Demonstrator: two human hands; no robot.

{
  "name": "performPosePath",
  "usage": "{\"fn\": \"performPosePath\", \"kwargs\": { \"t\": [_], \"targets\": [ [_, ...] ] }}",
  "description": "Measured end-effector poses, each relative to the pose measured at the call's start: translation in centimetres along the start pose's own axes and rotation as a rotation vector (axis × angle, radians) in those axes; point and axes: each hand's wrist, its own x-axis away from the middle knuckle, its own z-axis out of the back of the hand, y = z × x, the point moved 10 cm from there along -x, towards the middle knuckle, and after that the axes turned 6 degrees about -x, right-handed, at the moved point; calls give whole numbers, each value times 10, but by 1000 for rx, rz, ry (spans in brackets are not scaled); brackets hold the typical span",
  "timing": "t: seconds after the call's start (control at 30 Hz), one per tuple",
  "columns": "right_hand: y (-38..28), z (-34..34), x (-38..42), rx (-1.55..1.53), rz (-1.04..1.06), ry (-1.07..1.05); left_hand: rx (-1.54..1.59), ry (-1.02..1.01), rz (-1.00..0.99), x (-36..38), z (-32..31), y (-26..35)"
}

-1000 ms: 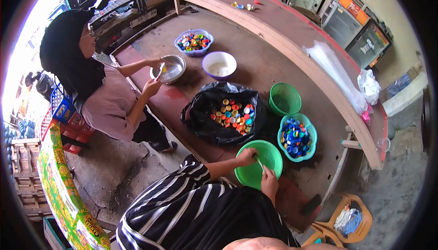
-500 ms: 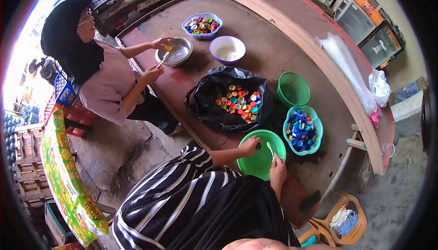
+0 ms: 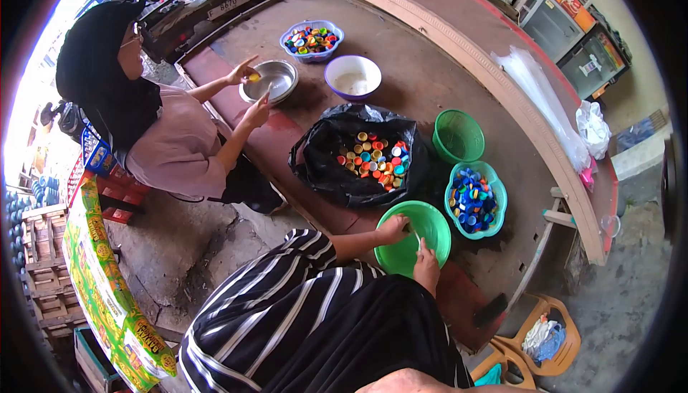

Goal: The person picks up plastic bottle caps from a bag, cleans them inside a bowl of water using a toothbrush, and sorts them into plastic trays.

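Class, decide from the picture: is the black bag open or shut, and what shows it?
Open: the black bag has its mouth spread wide, and colourful bottle caps show inside.

Two bare hands work over a green basin point(image 3: 394, 255)

The left hand point(image 3: 393, 229) is over the basin, fingers curled; anything in its grip is too small to make out. The right hand point(image 3: 426, 267) grips a thin pale tool point(image 3: 418, 237) that points toward the left fingers. Just beyond the basin, an open black plastic bag point(image 3: 315, 150) holds mixed bottle caps point(image 3: 380, 167). Beside the basin, a turquoise basket point(image 3: 501, 186) holds mostly blue caps point(image 3: 471, 203); near it stands a green basket point(image 3: 459, 136). Across the table point(image 3: 401, 38), a co-worker point(image 3: 168, 131) holds something small and yellow point(image 3: 254, 77) near a metal bowl point(image 3: 278, 77).
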Motion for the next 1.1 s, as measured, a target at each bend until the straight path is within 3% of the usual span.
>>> {"fn": "performPosePath", "kwargs": {
  "t": [0.2,0.4,0.67,0.97,1.1],
  "targets": [
    [13,-6,-3,-22,-65,-53,114,69,76,1,9,3],
    [18,-9,-8,233,-112,-45,8,23,5,0,-1,0],
    [10,-4,2,117,-120,-56,139,47,-4,-1,2,0],
    [11,-4,-3,108,-115,-40,60,14,-27,1,-2,2],
    [13,-11,-8,131,-96,-67,-23,-75,136,1,-7,-6]
  ]
}}
